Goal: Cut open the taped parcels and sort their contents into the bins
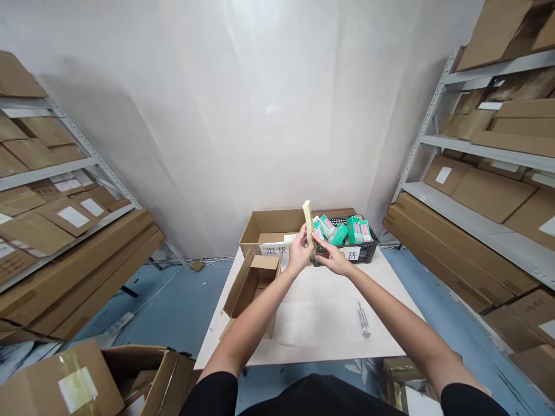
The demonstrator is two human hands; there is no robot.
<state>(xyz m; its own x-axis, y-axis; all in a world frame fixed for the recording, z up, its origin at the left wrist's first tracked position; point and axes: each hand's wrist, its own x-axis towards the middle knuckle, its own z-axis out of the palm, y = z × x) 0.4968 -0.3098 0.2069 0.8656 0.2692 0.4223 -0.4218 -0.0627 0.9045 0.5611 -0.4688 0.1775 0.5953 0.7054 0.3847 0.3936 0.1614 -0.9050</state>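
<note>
In front of the far side of the table, my left hand (299, 252) is closed around a thin pale-yellow item (308, 216) held upright. It is seen nearly edge-on, so its exact kind does not show. My right hand (333, 259) grips the same item from the right, with its fingers against the near face. Behind my right hand stands a black plastic basket (370, 252) with several green-and-white small boxes (354, 229). To the left behind my hands is an open cardboard box (246, 234) with a paper label (275, 249).
A second open carton (237, 284) lies on the table's left side, partly behind my left forearm. A slim utility knife (363, 319) rests on the white table (312, 323). Shelves of cartons (498, 190) flank both sides. An open carton (171, 370) stands at lower left.
</note>
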